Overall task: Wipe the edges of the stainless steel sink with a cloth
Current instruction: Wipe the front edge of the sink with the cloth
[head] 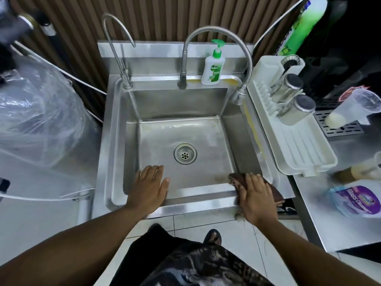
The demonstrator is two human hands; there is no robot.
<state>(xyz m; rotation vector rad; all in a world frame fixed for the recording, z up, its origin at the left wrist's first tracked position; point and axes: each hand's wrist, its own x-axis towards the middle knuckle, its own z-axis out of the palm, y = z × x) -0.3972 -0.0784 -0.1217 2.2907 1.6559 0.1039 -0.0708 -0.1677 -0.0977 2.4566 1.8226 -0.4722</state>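
The stainless steel sink (115, 141) fills the middle of the view, its basin bare with a round drain (185, 153). A dark brown cloth (237, 179) lies over the front right corner of the rim. My right hand (255, 197) presses flat on top of that cloth, fingers pointing away from me. My left hand (151, 185) rests flat on the front rim toward the left, fingers spread and reaching over the basin's inner edge, holding nothing.
Two taps (123, 58) (245, 65) and a soap pump bottle (212, 68) stand on the back ledge. A white drying rack (305, 149) with metal cups sits right of the sink, a glass cleaner pouch (356, 200) nearer me. A plastic-wrapped bulk (41, 112) stands left.
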